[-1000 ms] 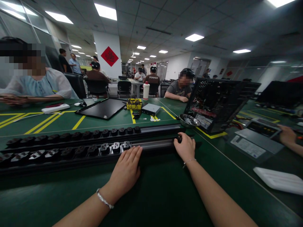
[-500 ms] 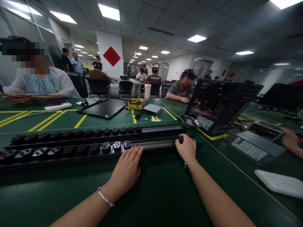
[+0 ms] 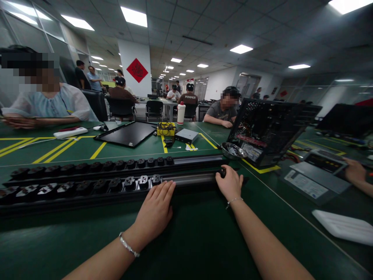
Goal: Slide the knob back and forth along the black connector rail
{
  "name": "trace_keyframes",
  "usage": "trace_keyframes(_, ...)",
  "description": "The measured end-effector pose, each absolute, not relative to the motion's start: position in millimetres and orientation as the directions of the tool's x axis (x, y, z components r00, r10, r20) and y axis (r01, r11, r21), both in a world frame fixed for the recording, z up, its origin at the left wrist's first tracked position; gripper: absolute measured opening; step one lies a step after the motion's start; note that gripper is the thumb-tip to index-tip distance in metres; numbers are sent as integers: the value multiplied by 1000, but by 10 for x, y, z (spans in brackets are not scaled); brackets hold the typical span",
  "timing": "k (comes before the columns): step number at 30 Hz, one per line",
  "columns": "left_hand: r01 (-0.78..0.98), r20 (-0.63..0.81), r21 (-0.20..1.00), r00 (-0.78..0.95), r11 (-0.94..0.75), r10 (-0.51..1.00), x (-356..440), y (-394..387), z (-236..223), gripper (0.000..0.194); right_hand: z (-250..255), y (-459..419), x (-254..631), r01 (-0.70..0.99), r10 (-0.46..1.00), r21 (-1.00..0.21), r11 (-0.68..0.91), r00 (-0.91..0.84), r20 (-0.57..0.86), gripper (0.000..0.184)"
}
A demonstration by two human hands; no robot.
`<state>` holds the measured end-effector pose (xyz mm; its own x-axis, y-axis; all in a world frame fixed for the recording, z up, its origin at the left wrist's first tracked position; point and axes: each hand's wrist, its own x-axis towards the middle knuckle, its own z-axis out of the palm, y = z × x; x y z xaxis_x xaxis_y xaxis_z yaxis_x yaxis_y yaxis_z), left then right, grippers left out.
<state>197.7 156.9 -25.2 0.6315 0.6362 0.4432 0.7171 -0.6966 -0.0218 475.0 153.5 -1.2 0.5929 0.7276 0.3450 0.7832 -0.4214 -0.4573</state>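
Two long black power track rails lie side by side on the green table, each with several socket modules in a row along its left part. The near rail [image 3: 189, 179] has a bare grey channel between my hands. My left hand [image 3: 155, 204] rests flat, its fingers straight and together, with the fingertips on the near rail beside the last socket [image 3: 156, 179] of the row. Toward the rail's right end, my right hand [image 3: 230, 182] is closed around a small black socket module [image 3: 223, 172], mostly covered by the fingers. Behind lies the far rail [image 3: 198, 159].
Beyond the rails are a black flat panel [image 3: 128, 134], a yellow box of cables [image 3: 166, 128], a grey drive [image 3: 186, 135] and a metal bowl [image 3: 231, 151]. An open computer case [image 3: 268, 128] stands right, near a power supply [image 3: 309, 182] and another person's hand [image 3: 355, 171].
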Motion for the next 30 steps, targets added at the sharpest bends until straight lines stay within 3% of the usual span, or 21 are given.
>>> trace_keyframes(30, 723, 447, -30, 627, -690, 637, 1968, 1565, -252, 65, -22, 1525, 4741, 789, 729, -459, -409, 585, 356, 34)
